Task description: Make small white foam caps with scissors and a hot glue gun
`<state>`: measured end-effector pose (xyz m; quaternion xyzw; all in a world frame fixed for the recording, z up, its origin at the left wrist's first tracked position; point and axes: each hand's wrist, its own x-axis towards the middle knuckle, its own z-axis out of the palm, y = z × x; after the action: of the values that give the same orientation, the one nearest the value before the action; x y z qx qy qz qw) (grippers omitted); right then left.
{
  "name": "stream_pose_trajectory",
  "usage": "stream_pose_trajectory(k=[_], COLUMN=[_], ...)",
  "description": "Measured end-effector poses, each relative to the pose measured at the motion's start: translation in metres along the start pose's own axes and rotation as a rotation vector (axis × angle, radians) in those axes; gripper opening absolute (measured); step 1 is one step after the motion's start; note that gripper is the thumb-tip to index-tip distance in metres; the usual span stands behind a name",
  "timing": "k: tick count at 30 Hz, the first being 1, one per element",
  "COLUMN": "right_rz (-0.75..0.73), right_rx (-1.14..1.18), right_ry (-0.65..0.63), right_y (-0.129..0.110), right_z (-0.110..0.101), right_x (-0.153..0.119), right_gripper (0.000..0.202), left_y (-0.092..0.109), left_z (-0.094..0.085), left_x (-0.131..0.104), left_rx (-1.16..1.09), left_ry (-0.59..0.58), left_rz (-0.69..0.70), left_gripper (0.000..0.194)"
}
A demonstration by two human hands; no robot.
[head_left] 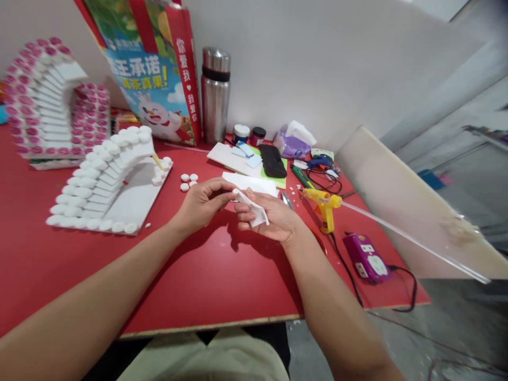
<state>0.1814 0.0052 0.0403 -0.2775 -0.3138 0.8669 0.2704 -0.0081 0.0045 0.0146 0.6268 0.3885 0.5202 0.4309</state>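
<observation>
Both hands meet over the middle of the red table. My right hand [273, 214] has its fingers curled around a small folded white piece [256, 210], thin like tissue or soft paper. The thumb and fingertips of my left hand [206, 203] pinch its upper left end. Whether anything is wrapped inside is hidden. Several round white pads [189, 182] lie just beyond my left hand. Farther left stands a white arched model with steps [105, 182], edged with the same kind of round pads. A flat white sheet [250, 182] lies behind my hands.
A yellow glue gun [323, 203] with a long clear stick rests at right, near a purple power socket box [367, 256] and cables. A steel flask [215, 98], a printed bag [153, 79], a pink-dotted arch [26, 114] and a tissue pack [292, 144] stand behind.
</observation>
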Motion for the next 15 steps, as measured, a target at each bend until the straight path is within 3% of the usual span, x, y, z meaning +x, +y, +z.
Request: stream_pose_trajectory(k=[4,8,15], right_rz=[-0.066,-0.186,-0.486], right_rx=[-0.09,-0.333,-0.832], right_ry=[0.038,0.205,0.516], right_y=[0.002,0.006,0.017], right_z=[0.002,0.005,0.004], right_x=[-0.001,0.001,0.008], right_gripper=[0.021,0.042,0.037], left_y=[-0.001,-0.002,-0.002], left_z=[0.002,0.004,0.007], left_x=[-0.001,-0.002,-0.003], left_rx=[-0.034,-0.092,-0.191], left_ry=[0.018,0.04,0.103], left_rz=[-0.049,-0.096,-0.184], left_gripper=[0.015,0.019,0.02])
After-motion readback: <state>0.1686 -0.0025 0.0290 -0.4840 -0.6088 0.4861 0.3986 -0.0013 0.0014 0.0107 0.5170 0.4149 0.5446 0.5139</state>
